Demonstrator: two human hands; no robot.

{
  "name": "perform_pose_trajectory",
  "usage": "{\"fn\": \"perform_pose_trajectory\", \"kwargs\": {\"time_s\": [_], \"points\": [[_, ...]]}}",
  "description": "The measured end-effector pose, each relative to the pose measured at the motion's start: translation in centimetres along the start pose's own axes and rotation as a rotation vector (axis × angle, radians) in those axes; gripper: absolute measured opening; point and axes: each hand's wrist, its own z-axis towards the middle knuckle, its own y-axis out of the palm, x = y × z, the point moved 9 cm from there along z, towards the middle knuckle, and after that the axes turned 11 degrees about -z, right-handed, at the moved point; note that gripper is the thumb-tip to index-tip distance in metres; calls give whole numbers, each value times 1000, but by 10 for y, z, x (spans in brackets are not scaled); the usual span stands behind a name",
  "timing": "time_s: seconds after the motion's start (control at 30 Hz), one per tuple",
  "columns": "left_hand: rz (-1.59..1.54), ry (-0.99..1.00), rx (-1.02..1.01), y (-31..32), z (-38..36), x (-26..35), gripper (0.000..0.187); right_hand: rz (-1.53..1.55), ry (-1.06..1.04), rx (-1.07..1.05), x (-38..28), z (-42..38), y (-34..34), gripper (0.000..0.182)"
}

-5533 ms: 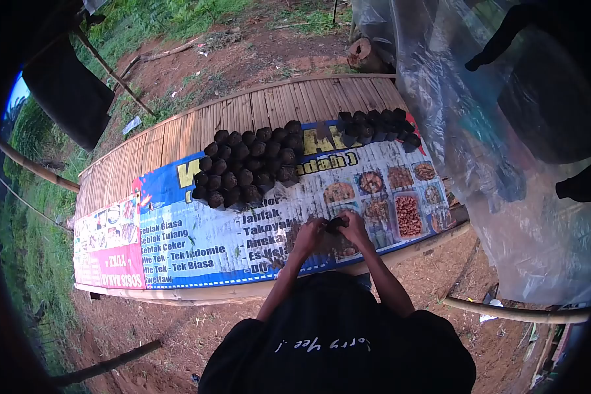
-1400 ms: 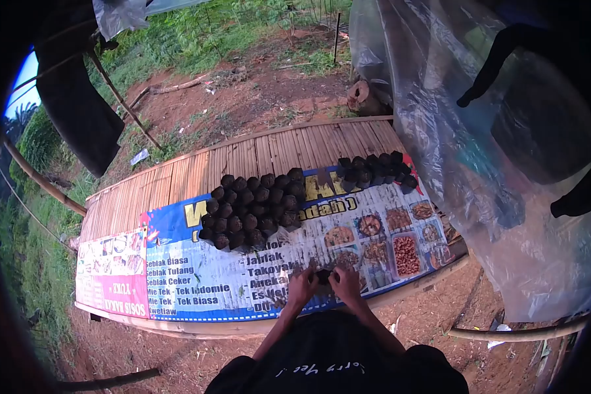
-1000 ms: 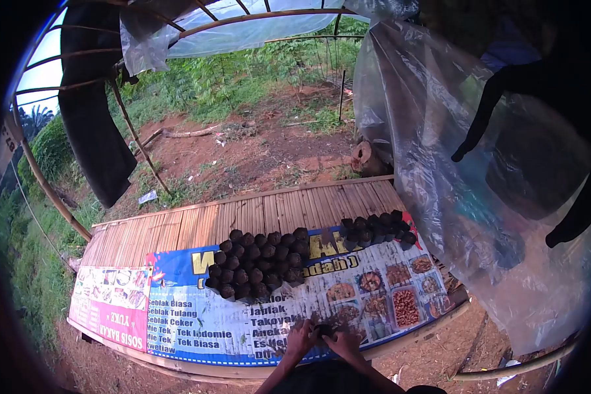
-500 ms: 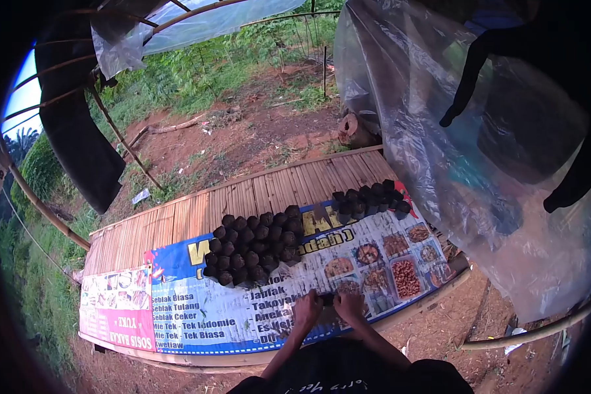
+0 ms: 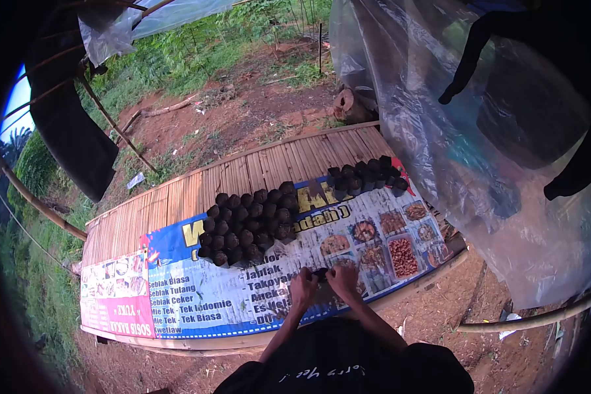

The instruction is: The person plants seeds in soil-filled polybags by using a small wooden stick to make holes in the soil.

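Observation:
Near the front edge of the banner [image 5: 197,315], my left hand [image 5: 304,287] and my right hand [image 5: 343,278] are close together. Between their fingertips they grip a small black bag [image 5: 320,274], mostly hidden by the fingers. Beyond my left hand stands a large cluster of dark, soil-filled bags [image 5: 246,226], packed side by side. A smaller group of black bags [image 5: 364,177] sits at the banner's far right.
The banner lies on a bamboo-slat table [image 5: 243,172]. Clear plastic sheeting [image 5: 427,118] hangs at the right, with a bamboo pole [image 5: 525,323] below. A hollow log [image 5: 353,106] lies behind the table.
The view has tilted slightly, so the table appears higher. Both hands remain together around the small black bag, a little farther up the banner.

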Motion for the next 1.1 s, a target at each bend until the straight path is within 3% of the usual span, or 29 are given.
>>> {"fn": "perform_pose_trajectory", "kwargs": {"time_s": [0.23,0.3,0.47,0.53,0.6,0.63,0.83,0.9,1.03,1.1], "points": [[-35,-17,21,0,-1,-7,20,72,-1,5,6,0,3,26],[-35,-20,21,2,-5,-12,20,132,-6,-170,9,1,21,29],[-22,-8,-26,-5,-5,2,19,-14,-4,28,4,-14,0,34],[25,84,17,-10,-1,19,18,-87,-10,99,0,-14,-11,34],[63,134,7,-7,0,19,17,47,62,-203,6,-18,13,36],[97,184,-1,-3,2,19,15,48,62,-200,6,-18,14,36],[75,127,2,-2,4,12,11,47,2,-47,-2,-13,-4,30],[72,130,-22,-1,2,10,12,-25,-95,113,-8,-13,-17,28],[52,71,-17,3,-4,3,11,-56,-126,-90,1,-10,12,27],[-8,102,27,-6,-2,14,11,-110,-197,192,-7,-14,-12,26]]}}
